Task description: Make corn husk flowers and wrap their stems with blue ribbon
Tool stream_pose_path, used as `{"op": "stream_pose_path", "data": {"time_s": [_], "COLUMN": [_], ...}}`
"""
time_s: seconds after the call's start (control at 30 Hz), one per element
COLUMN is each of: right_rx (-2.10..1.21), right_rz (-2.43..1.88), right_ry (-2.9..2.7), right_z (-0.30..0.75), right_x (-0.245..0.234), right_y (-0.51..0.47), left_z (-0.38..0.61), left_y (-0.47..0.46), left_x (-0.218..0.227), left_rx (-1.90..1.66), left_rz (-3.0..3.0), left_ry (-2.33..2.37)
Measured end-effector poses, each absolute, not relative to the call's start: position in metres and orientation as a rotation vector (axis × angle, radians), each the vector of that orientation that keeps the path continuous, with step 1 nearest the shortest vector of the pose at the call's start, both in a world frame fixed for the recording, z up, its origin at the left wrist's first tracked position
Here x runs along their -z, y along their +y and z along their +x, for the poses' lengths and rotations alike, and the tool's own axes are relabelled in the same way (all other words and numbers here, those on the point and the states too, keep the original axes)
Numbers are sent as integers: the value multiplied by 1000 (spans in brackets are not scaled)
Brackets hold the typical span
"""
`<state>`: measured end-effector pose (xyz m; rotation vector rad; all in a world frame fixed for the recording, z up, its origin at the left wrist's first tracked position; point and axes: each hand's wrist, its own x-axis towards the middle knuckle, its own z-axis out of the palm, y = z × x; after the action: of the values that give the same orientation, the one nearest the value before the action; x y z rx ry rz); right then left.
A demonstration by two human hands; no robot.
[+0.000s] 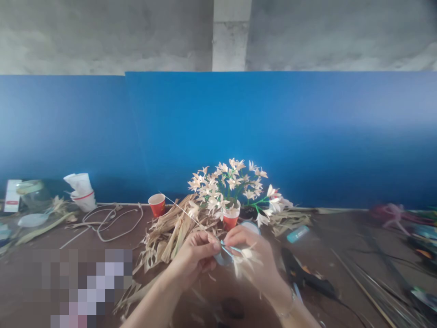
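Between the left hand (194, 255) and right hand (254, 255), pinched, sits a small husk flower (246, 256).

The wall panel (307, 136) is plain deep blue, and the concrete (102, 36) above it is grey with paler stains. The table (341, 237) is dark brown. The flowers (232, 182) are cream-white on green stems (261, 200); the dry husks (170, 232) are straw-yellow. The paper cup (157, 205) is red, white inside. The strip (228, 248) pinched between the left hand (196, 253) and the right hand (252, 257) is pale blue. The glue gun (300, 273) is black.
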<state>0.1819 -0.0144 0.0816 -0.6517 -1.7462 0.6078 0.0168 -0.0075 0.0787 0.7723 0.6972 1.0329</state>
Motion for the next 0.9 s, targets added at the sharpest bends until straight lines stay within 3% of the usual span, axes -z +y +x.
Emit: {"op": "stream_pose_path", "data": {"time_s": [0.9], "right_rx": [-1095], "right_rz": [-595], "right_ry": [-1672], "right_z": [183], "right_x": [-84], "right_y": [-7], "left_z": [11], "left_y": [-6], "left_x": [-76], "left_rx": [-963], "left_rz": [775], "left_ry": [686]}}
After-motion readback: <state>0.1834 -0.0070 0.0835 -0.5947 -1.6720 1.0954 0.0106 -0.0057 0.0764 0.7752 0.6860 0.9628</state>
